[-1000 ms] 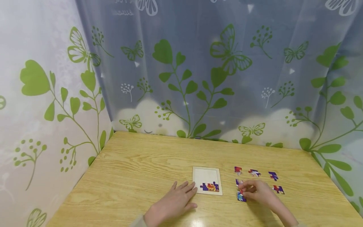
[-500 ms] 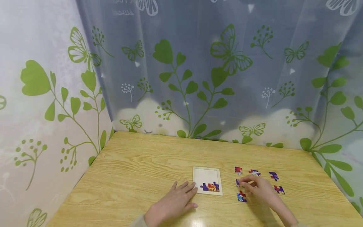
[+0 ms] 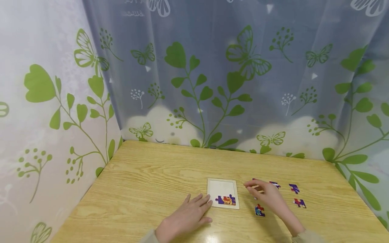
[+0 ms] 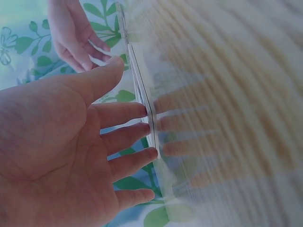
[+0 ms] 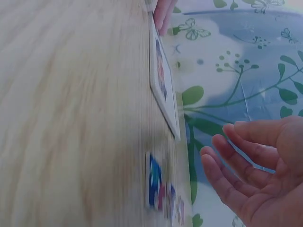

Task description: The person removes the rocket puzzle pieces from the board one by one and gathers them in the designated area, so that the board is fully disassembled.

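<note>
My left hand (image 3: 189,214) lies flat with spread fingers, fingertips at the lower left edge of a white puzzle tray (image 3: 211,184). The left wrist view shows those fingertips (image 4: 151,126) against the tray's edge. Joined jigsaw pieces (image 3: 226,199), purple with orange, lie along the tray's bottom. My right hand (image 3: 265,195) hovers right of the tray with loosely bent fingers; in the right wrist view nothing shows between its fingers (image 5: 222,163). Beneath it, loose pieces are partly hidden. A blue and red jigsaw piece (image 3: 259,210) lies just below this hand.
More loose pieces lie on the right: a white and purple piece (image 3: 275,184), a purple piece (image 3: 293,188) and a red and purple piece (image 3: 299,203). The wooden table (image 3: 158,168) meets a curtain (image 3: 209,84) printed with leaves and butterflies at its back.
My right hand has moved up and left from over the loose pieces toward the tray, uncovering the blue and red piece. The left hand has stayed in place.
</note>
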